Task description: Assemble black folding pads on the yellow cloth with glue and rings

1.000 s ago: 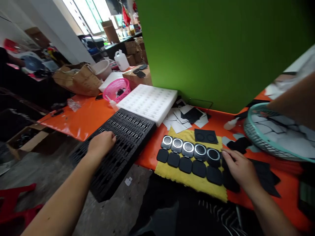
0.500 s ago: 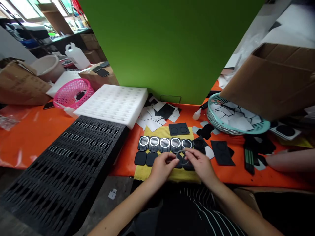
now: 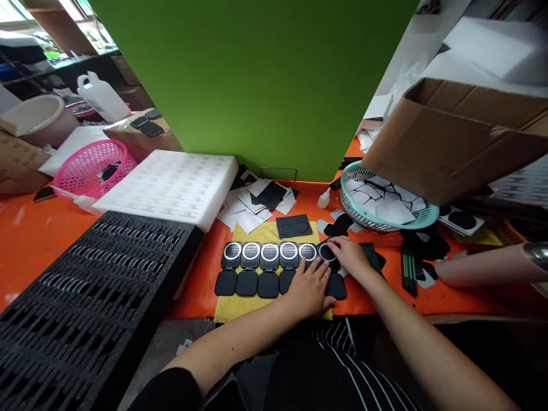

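A row of hinged black cases (image 3: 268, 283) lies opened out on a yellow cloth (image 3: 233, 308), with grid-patterned upper halves and plain lower flaps. Silvery rings (image 3: 252, 251) sit on the upper halves. My left hand (image 3: 309, 290) lies flat with spread fingers over the flaps toward the row's right end. At the last case on the right, my right hand (image 3: 351, 257) has its thumb and fingertips closed at the edge of a thin ring (image 3: 327, 252) resting on the mesh. Its fingertips hide part of that ring.
Left stands a black slotted foam tray (image 3: 107, 297) beside white foam (image 3: 171, 182). A green board (image 3: 257, 85) rises behind. A teal basket (image 3: 372, 220) and cardboard box (image 3: 432, 148) are on the right, near another person's forearm (image 3: 479, 268). A black sheet (image 3: 294, 226) lies behind the cases.
The ring held between both hands has come down onto the rightmost case. My left hand has let go and flattened over the flaps. The view has shifted right.
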Tool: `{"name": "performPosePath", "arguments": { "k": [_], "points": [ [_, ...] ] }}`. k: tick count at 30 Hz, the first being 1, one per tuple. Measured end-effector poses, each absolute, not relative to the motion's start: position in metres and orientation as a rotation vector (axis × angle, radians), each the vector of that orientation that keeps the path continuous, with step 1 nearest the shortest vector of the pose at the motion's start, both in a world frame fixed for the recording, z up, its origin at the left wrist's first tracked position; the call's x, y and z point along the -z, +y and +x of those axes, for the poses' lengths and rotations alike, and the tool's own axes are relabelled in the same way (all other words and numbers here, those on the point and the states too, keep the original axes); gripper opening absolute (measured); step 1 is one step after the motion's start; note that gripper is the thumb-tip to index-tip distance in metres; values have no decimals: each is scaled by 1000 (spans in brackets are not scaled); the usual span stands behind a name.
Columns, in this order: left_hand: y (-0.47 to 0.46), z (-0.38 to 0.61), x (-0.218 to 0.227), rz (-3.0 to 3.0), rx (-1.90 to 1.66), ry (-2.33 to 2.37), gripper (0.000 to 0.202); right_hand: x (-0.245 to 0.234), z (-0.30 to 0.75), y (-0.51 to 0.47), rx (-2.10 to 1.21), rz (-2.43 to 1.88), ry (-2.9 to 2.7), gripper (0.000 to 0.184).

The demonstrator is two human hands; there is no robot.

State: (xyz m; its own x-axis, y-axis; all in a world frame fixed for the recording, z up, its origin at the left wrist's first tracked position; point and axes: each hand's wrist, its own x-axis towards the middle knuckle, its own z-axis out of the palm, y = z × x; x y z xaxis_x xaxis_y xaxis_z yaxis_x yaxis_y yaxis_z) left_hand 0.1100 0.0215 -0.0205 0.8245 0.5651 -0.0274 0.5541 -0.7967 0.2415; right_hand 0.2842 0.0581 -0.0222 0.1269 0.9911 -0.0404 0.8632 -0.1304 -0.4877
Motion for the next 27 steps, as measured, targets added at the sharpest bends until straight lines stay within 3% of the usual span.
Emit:
{"name": "performPosePath", "arguments": {
  "k": [9, 21, 27],
  "points": [
    [20, 114, 24, 2755, -41, 887, 70, 25, 305, 62, -469, -2172, -1740, 29],
    [18, 115, 28, 2730, -33, 921, 70, 33, 316, 95, -717, -2223, -1664, 13],
    [19, 113, 25, 2649, -106, 909, 68, 6, 347, 78, -505, -2212, -1448, 19]
  ]
}}
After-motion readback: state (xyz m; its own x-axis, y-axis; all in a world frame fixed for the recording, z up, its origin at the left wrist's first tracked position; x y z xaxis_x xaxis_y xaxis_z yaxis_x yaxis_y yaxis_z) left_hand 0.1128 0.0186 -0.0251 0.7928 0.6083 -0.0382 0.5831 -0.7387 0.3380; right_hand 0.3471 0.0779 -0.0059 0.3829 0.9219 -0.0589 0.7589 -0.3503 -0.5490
